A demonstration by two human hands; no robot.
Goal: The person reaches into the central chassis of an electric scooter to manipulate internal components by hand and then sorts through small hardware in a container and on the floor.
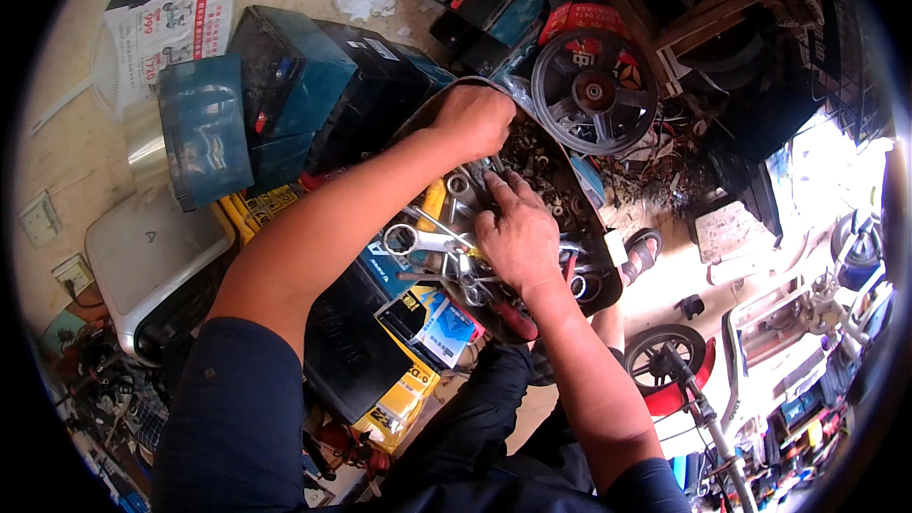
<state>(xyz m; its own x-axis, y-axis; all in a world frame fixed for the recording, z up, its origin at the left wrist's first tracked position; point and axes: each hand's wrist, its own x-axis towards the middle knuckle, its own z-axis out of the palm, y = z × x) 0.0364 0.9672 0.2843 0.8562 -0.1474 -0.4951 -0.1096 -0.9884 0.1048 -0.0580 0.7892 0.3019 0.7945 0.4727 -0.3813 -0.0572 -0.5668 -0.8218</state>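
Note:
A dark metal tray [608, 271] filled with tools and small hardware lies in front of me. My left hand [477, 122] is closed at its far end, by the rim; the fingers curl under and what they hold is hidden. Lower down, my right hand [521, 233] reaches into the heap with its fingers stretched out and touching the pieces. Beside it are a large ring spanner [408, 239], another ring-ended tool [459, 186] and a yellow handle [433, 201]. Nuts and bolts [541, 154] fill the tray's far part. A red handle [514, 321] shows near its front edge.
A spoked wheel [594, 92] stands right of the tray. Teal and black battery-like blocks [294, 85] stand at the left, near a grey-white case [157, 252]. Yellow boxes [404, 404] lie below. At the right are a sandalled foot [643, 255] and a small scooter wheel [665, 358].

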